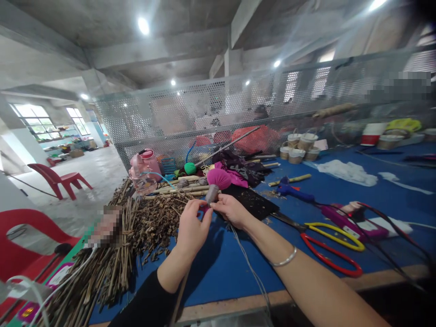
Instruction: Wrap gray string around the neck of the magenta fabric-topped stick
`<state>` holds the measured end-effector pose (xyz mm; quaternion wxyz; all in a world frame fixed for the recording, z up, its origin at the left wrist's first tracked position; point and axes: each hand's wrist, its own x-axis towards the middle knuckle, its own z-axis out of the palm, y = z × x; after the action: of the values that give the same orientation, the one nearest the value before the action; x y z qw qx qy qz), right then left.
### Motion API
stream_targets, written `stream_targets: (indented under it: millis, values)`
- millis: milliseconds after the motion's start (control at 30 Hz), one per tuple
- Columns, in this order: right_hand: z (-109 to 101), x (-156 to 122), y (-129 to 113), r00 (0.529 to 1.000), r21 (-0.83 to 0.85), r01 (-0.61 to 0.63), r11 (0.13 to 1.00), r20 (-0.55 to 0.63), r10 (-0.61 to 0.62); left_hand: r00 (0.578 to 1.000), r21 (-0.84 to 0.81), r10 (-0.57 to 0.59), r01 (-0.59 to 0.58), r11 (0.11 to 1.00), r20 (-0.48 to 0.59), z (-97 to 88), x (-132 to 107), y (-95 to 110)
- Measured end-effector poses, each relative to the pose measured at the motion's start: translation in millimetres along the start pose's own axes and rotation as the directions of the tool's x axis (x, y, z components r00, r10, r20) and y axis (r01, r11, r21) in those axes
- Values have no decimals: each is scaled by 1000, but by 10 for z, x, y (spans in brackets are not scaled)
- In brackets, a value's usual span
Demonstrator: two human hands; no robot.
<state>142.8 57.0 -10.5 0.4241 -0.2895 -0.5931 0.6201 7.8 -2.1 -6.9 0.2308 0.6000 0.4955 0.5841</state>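
Both my hands meet over the blue table point(238, 268) and hold a small brush-like piece point(215, 184) with a magenta tuft on a grey stem. My left hand point(191, 227) pinches the bottom of the stem, fingers closed. My right hand point(230, 210) grips the same stem from the right, also closed, with a silver bangle point(285, 260) on that wrist. A thin grey wire point(248, 263) trails from under my right hand toward the table's front edge.
A heap of dry brown twigs point(119, 245) lies at the left. Large red-and-yellow-handled scissors point(330, 245), a blue tool point(296, 193) and a pink glue gun point(344, 218) lie to the right. A pink water jug point(145, 175), fabric scraps and small cups point(299, 147) stand behind. Red plastic chairs point(57, 179) sit at left.
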Motion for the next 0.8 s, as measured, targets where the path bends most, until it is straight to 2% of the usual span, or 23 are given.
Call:
stream_targets:
  millis: [33, 100, 200, 267, 333, 367, 433, 500, 567, 600, 633, 667, 733, 800]
  values:
    - [8, 1, 10, 1000, -15, 10, 1000, -1, -10, 999, 16, -33, 33, 999, 18, -2, 5, -17]
    - [16, 1, 23, 1000, -31, 27, 999, -8, -27, 982, 13, -174, 173, 985, 68, -1, 24, -49]
    - [9, -1, 21, 999, -1, 47, 999, 1, -47, 920, -88, -339, 361, 928, 195, -5, 68, -54]
    - [-2, -8, 10, 998, 56, 52, 997, 28, -54, 899, -250, -342, 410, 877, 273, -17, 94, -25]
    - [-9, -19, -6, 997, 125, 40, 991, 62, -48, 870, -423, -323, 469, 776, 372, -32, 105, 13]
    - [-9, -26, -16, 996, 156, 24, 987, 84, -38, 843, -491, -327, 519, 699, 426, -39, 104, 29]
    - [-5, -40, -35, 991, 209, -12, 978, 130, -16, 765, -564, -358, 640, 522, 536, -47, 93, 47]
    - [0, -50, -51, 988, 229, -40, 973, 154, 5, 673, -543, -391, 739, 398, 628, -48, 84, 44]
    - [2, -50, -60, 991, 202, -60, 978, 126, 34, 606, -451, -438, 792, 411, 664, -45, 84, 28]
    - [0, -46, -60, 994, 175, -68, 982, 94, 52, 593, -399, -476, 799, 450, 650, -43, 86, 21]
    - [-3, -40, -55, 996, 145, -80, 986, 55, 72, 599, -353, -514, 791, 499, 614, -40, 89, 15]
    - [-6, -32, -47, 995, 118, -96, 988, 19, 94, 623, -319, -545, 771, 552, 561, -38, 90, 11]
    - [-11, -13, -21, 991, 81, -126, 989, -31, 129, 693, -275, -562, 707, 652, 452, -29, 82, 10]
    - [-9, 6, 15, 990, 70, -135, 988, -35, 138, 757, -219, -519, 627, 747, 398, -8, 60, 5]
